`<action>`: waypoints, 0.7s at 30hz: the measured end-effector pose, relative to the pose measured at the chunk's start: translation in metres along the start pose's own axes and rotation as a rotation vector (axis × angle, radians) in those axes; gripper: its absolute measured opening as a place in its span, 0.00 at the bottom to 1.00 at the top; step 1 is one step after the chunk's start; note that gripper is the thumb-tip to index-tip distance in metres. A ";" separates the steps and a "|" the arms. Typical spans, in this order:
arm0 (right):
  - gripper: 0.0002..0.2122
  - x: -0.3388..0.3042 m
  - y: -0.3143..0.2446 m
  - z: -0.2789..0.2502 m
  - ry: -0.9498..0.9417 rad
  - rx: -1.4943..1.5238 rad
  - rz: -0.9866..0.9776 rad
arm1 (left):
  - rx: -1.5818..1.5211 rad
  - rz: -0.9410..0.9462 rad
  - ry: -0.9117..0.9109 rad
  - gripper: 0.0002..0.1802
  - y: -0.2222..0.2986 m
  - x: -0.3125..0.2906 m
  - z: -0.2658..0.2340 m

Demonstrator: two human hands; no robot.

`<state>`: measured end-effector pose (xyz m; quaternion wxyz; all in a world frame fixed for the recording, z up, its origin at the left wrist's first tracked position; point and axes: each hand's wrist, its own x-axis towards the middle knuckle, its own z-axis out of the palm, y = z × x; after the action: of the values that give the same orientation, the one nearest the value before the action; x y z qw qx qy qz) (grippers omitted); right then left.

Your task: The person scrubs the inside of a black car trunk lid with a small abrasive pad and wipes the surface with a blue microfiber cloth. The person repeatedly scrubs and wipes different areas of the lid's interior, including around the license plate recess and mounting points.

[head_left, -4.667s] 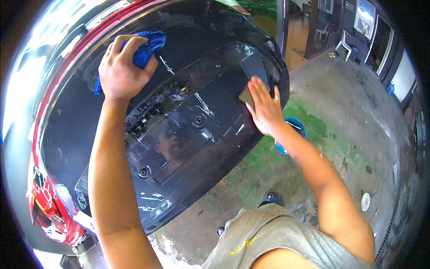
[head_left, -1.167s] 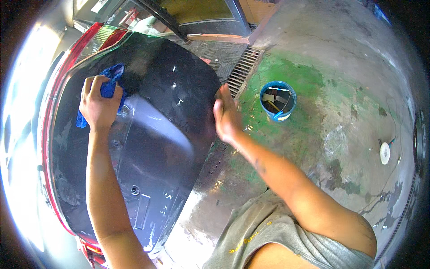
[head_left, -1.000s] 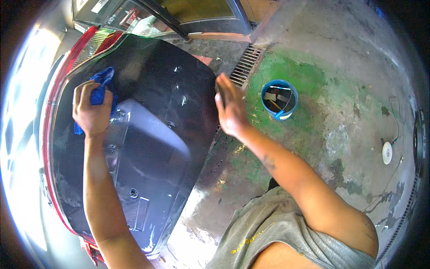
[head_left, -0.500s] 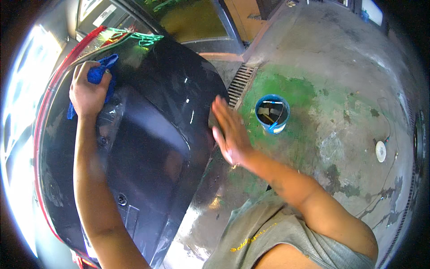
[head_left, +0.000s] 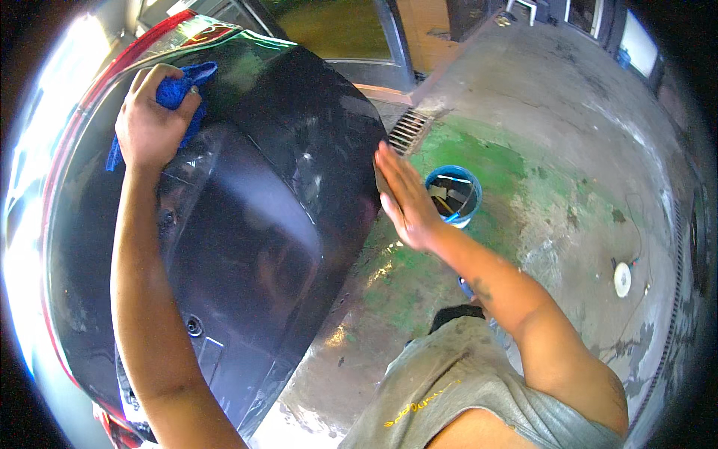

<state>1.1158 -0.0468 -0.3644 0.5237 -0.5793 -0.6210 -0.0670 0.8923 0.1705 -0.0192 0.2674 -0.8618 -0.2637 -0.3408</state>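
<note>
A bunched blue cloth [head_left: 173, 91] is in my left hand [head_left: 149, 123], whose fingers and thumb close round it. That hand rests on the upper left of a dark car body panel [head_left: 247, 194], dull and wet-looking in places. At the panel's right edge my right hand [head_left: 407, 198] lies flat, fingers stretched and together. Between its palm and the edge a thin dark-grey pad [head_left: 380, 178] shows as a narrow strip; most of it is hidden by the hand.
A blue bucket [head_left: 477, 196] with dark water and a few tools stands on the green-stained floor, right of my right hand. A floor grate [head_left: 410, 131] lies beyond the panel. Farther right is a white disc-shaped thing [head_left: 622, 279]. Red trim [head_left: 142, 54] runs along the panel's left edge.
The view has shifted. My right hand has moved along the panel's right edge, with its fingers now close against it. My left hand still grips the blue cloth.
</note>
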 end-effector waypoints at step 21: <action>0.36 0.129 0.078 -0.035 -0.178 0.063 -0.396 | 0.006 -0.044 0.070 0.21 0.018 0.002 -0.003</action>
<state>1.2259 0.0377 -0.2965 0.4612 -0.4328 -0.7684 -0.0977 0.9039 0.1563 -0.0206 0.2713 -0.8427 -0.2741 -0.3757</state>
